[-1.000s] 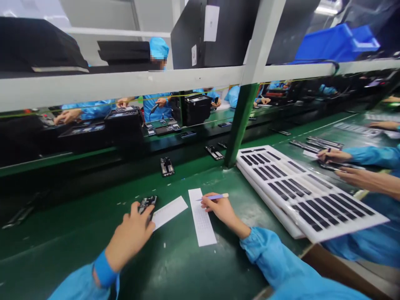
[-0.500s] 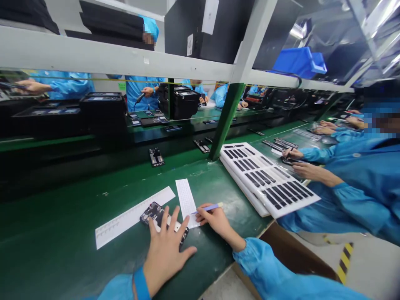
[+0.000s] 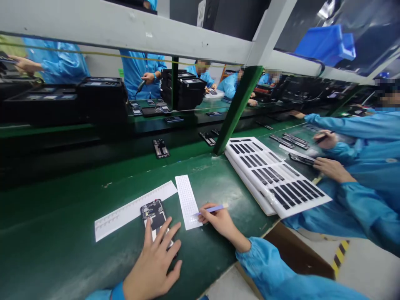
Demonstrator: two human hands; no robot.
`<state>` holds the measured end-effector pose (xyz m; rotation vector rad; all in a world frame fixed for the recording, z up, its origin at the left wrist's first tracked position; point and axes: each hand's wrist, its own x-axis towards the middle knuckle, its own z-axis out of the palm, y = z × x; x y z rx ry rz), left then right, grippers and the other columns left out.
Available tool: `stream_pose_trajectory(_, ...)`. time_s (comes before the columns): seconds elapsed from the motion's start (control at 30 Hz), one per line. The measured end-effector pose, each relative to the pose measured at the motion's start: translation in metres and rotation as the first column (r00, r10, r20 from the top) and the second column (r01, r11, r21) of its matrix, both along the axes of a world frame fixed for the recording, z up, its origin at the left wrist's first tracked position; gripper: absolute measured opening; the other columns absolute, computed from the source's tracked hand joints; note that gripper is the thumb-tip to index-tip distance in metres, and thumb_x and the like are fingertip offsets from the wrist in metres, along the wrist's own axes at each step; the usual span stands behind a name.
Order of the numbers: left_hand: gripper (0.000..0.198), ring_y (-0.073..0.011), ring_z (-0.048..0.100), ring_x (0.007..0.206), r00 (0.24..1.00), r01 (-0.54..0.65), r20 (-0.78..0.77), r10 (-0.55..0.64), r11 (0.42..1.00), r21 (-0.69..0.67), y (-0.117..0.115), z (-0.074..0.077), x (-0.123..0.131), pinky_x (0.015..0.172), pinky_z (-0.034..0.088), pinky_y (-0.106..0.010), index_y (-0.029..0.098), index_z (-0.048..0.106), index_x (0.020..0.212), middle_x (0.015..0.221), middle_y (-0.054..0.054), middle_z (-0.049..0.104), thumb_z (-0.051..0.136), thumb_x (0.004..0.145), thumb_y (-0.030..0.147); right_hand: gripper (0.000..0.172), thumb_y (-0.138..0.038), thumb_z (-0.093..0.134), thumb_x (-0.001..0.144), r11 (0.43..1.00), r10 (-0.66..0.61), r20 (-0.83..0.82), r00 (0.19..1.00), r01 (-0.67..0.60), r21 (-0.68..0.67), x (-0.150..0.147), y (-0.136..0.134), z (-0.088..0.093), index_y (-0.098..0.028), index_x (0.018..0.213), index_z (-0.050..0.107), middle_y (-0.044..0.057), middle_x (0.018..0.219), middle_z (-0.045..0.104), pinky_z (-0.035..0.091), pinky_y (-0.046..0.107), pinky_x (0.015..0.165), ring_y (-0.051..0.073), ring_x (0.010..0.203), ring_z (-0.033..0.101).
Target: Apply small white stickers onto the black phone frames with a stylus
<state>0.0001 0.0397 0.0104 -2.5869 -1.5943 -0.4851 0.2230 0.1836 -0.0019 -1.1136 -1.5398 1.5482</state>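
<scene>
Phone (image 3: 155,215) on long strip (image 3: 131,210), short strip (image 3: 186,201) right, trays (image 3: 275,177) further right

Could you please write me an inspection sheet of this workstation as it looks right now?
Surface: green bench mat, scuffed, with small white flecks.
Job's things: opened phone lying flat, partly over the long paper strip; short dotted strip beside it; blue-handled tool.
Clutter: stacked white trays of dark strips to the right; another opened phone on the black belt.
Grippers: left hand rests flat, fingers on the phone's near end; right hand grips the tool, tip on the short strip.
Cables: yellow cord running under the upper rail.
Surroundings: a neighbour's hands working to the right; people in blue smocks across the line; blue bin overhead.
</scene>
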Motion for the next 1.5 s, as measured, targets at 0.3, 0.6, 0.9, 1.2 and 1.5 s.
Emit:
stream_pose_trajectory(0.3, 0.053, -0.0377, 0.034, 0.14, 0.998, -0.007, 0.059, 0.006, 1.0, 0.007, 0.039, -0.005, 0.023, 0.108, -0.019, -0.073, 0.022, 0.05, 0.141, 0.15, -0.011, 0.042, 0.054, 0.093, 0.045, 0.051, -0.067, 0.072, 0.077, 0.998, 0.051, 0.058, 0.997, -0.054, 0.039, 0.0, 0.0, 0.001, -0.017, 0.082, 0.07, 0.008, 0.071, 0.072, 0.059, 0.033, 0.062, 0.024, 0.067, 0.071)
stream_pose_trajectory(0.6, 0.051, -0.0356, 0.033, 0.141, 0.997, -0.009, 0.082, 0.012, 0.999, -0.037, 0.038, -0.007, 0.022, 0.111, -0.018, -0.068, 0.021, 0.052, 0.139, 0.15, -0.011, 0.042, 0.053, 0.094, 0.044, 0.048, -0.063, 0.071, 0.082, 0.994, 0.101, 0.073, 0.992, -0.104, 0.045, 0.001, -0.001, 0.005, -0.016, 0.086, 0.072, 0.008, 0.075, 0.073, 0.058, 0.032, 0.065, 0.023, 0.071, 0.071)
stream_pose_trajectory(0.9, 0.048, -0.034, 0.033, 0.141, 0.996, -0.031, 0.087, 0.035, 0.999, -0.04, 0.037, -0.006, 0.023, 0.112, -0.022, -0.063, 0.023, 0.054, 0.137, 0.149, -0.008, 0.044, 0.052, 0.094, 0.044, 0.047, -0.061, 0.074, 0.08, 0.995, 0.092, 0.05, 0.995, -0.093, 0.031, 0.002, -0.001, 0.005, -0.015, 0.087, 0.074, 0.008, 0.076, 0.074, 0.058, 0.033, 0.066, 0.023, 0.069, 0.071)
stream_pose_trajectory(1.2, 0.053, -0.0363, 0.028, 0.143, 0.999, -0.014, 0.045, 0.013, 1.0, 0.022, 0.031, 0.003, 0.024, 0.117, -0.002, -0.066, 0.019, 0.05, 0.141, 0.153, -0.012, 0.037, 0.053, 0.094, 0.042, 0.054, -0.066, 0.081, 0.068, 0.999, -0.045, -0.044, 0.998, 0.044, -0.033, 0.004, 0.0, 0.006, -0.015, 0.082, 0.073, 0.011, 0.072, 0.074, 0.061, 0.037, 0.064, 0.027, 0.066, 0.072)
stream_pose_trajectory(1.5, 0.035, -0.0297, 0.036, 0.139, 0.941, -0.304, 0.173, 0.292, 0.951, 0.051, -0.009, -0.001, -0.053, 0.118, 0.019, -0.053, 0.019, 0.054, 0.126, 0.144, -0.011, 0.047, 0.053, 0.095, 0.035, 0.048, -0.058, 0.083, 0.07, 0.983, 0.164, -0.098, 0.982, -0.171, -0.067, -0.058, 0.007, 0.032, -0.013, 0.083, 0.072, 0.011, 0.073, 0.074, 0.06, 0.031, 0.055, 0.024, 0.064, 0.073)
